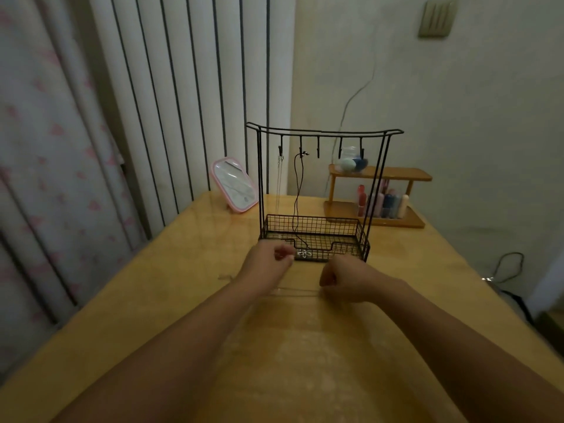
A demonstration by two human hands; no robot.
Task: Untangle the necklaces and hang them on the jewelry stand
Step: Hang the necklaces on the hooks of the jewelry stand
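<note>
Item: thin silver chain (pixel 297 292), stretched taut just above table (pixel 183 300), before jewelry stand (pixel 317 190). Left hand (pixel 268 257) & right hand (pixel 345 279): fingers curled, each pinching a chain end. Two necklaces already hung. Advice: ease tension, check for knots, lift to a free hook (pixel 318 148).

Dim, warm indoor light is washing everything yellowish; soft glare is showing on the table (pixel 189 248), wide-angle distortion is bending the edges, and fine detail is looking soft and slightly blurred
</note>
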